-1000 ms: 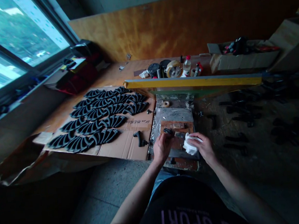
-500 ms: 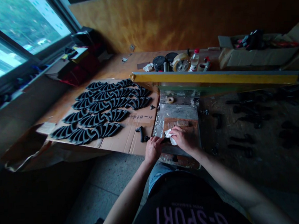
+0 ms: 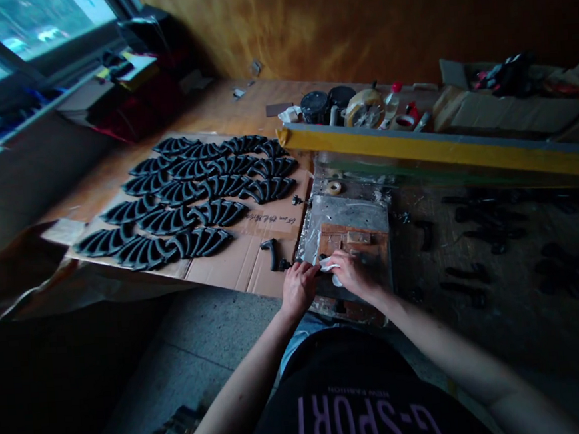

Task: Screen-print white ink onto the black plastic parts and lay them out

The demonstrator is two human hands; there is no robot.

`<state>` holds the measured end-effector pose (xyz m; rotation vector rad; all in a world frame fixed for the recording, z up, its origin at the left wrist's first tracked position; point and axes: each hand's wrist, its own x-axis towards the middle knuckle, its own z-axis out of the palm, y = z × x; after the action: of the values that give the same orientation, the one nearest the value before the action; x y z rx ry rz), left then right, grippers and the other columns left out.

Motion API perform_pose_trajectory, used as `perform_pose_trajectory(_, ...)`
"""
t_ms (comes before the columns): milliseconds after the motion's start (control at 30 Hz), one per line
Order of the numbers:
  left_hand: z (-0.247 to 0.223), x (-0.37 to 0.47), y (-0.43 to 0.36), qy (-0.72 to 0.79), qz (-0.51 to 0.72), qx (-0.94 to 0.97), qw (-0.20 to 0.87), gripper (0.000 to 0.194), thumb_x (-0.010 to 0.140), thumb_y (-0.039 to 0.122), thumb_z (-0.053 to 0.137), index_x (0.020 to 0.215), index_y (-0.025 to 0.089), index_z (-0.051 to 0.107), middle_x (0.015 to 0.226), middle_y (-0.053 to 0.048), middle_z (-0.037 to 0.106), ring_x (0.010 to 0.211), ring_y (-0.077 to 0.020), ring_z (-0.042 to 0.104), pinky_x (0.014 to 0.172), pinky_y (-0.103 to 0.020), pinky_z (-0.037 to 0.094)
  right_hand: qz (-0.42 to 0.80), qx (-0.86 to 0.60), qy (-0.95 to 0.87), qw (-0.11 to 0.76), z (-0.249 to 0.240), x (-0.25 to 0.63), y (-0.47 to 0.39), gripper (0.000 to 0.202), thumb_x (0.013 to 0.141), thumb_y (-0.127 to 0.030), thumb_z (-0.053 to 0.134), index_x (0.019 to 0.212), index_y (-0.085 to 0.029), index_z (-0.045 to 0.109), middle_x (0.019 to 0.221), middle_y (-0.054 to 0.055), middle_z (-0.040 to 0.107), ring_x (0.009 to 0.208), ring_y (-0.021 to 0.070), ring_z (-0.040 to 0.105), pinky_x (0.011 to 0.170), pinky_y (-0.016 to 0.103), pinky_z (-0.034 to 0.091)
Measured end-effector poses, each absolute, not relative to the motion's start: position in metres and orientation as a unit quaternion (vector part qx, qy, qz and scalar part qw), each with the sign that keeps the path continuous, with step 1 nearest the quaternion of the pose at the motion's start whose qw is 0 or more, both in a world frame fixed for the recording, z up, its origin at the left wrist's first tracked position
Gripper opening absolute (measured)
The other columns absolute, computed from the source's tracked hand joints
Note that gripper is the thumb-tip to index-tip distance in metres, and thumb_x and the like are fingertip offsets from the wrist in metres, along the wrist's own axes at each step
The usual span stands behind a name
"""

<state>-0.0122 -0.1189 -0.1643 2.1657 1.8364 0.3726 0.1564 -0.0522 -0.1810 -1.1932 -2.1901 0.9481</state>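
Observation:
My left hand is closed round a black curved plastic part, mostly hidden by the fingers; a dark bit shows between the hands. My right hand pinches a crumpled white cloth or tissue against that part, close to the left fingertips. Below both hands lies a brown board on a grey metal plate. Just left of my left hand, a single black curved handle-like piece rests on the cardboard.
Rows of black curved pieces cover the cardboard. A tape roll sits on the plate. Behind runs a yellow-faced bar, with black tubs, a bottle and a carton beyond. More black parts lie at right.
The white cloth has shifted left toward my left fingertips with my right hand, covering more of the black part. My left hand keeps its grip. The camera view has tilted slightly.

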Motion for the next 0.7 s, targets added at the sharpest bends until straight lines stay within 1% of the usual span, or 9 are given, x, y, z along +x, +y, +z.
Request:
perform_pose_trajectory(100,-0.165,-0.013,-0.119,0.633,0.129,0.751,0.137,0.028,0.092,0.031,0.051,0.114,0.024,0.068,0.093,-0.006,0.066,0.089,-0.0201,0.055,0.081,-0.033,0.043,0.33,-0.464,-0.791,0.223,-0.176,0.145,-0.037,0.014,0.082,-0.012,0.059,0.075,-0.018,0.069,0.081,0.004,0.063,0.075,0.016,0.058,0.069,0.027,0.042)
perform_pose_trajectory(200,-0.169,-0.014,-0.119,0.63,0.129,0.754,0.136,0.03,0.092,0.03,0.052,0.118,0.024,0.066,0.095,-0.006,0.066,0.09,-0.02,0.055,0.083,-0.033,0.044,0.3,-0.504,-0.786,0.194,-0.166,0.136,-0.013,0.014,0.081,-0.011,0.059,0.071,-0.016,0.067,0.08,0.006,0.063,0.073,0.0166,0.058,0.066,0.027,0.04)
perform_pose_trajectory(267,-0.171,-0.015,-0.119,0.629,0.129,0.754,0.137,0.03,0.091,0.029,0.054,0.118,0.024,0.066,0.096,-0.006,0.066,0.09,-0.0198,0.055,0.084,-0.033,0.044,0.29,-0.531,-0.77,0.202,-0.158,0.143,-0.001,0.015,0.082,-0.013,0.058,0.071,-0.017,0.067,0.08,0.006,0.063,0.071,0.0157,0.057,0.064,0.026,0.038)
perform_pose_trajectory(333,-0.172,-0.015,-0.118,0.63,0.128,0.753,0.139,0.03,0.09,0.029,0.056,0.117,0.024,0.066,0.097,-0.006,0.066,0.089,-0.0197,0.056,0.085,-0.033,0.045,0.296,-0.555,-0.743,0.229,-0.151,0.158,0.004,0.011,0.082,-0.019,0.061,0.073,-0.018,0.067,0.081,0.004,0.064,0.071,0.015,0.057,0.064,0.025,0.038)
perform_pose_trajectory(433,-0.171,-0.015,-0.117,0.633,0.13,0.75,0.14,0.03,0.088,0.027,0.058,0.116,0.024,0.067,0.097,-0.006,0.067,0.091,-0.0199,0.057,0.087,-0.034,0.045,0.343,-0.563,-0.705,0.26,-0.146,0.182,-0.002,0.007,0.076,-0.025,0.068,0.073,-0.019,0.067,0.079,0.002,0.065,0.073,0.0158,0.058,0.067,0.025,0.04)
perform_pose_trajectory(600,-0.167,-0.015,-0.117,0.629,0.142,0.752,0.139,0.03,0.087,0.023,0.059,0.115,0.022,0.068,0.095,-0.007,0.068,0.09,-0.0204,0.059,0.085,-0.034,0.048,0.439,-0.505,-0.672,0.317,-0.142,0.197,-0.021,0.009,0.07,-0.026,0.07,0.072,-0.018,0.068,0.077,0.003,0.066,0.075,0.0176,0.06,0.07,0.028,0.043)
perform_pose_trajectory(700,-0.168,-0.016,-0.117,0.627,0.158,0.75,0.142,0.029,0.087,0.023,0.057,0.113,0.022,0.069,0.096,-0.006,0.07,0.09,-0.0209,0.062,0.085,-0.035,0.05,0.504,-0.503,-0.615,0.34,-0.146,0.218,-0.021,0.016,0.068,-0.031,0.069,0.076,-0.018,0.07,0.074,0.002,0.067,0.07,0.0167,0.06,0.065,0.027,0.044)
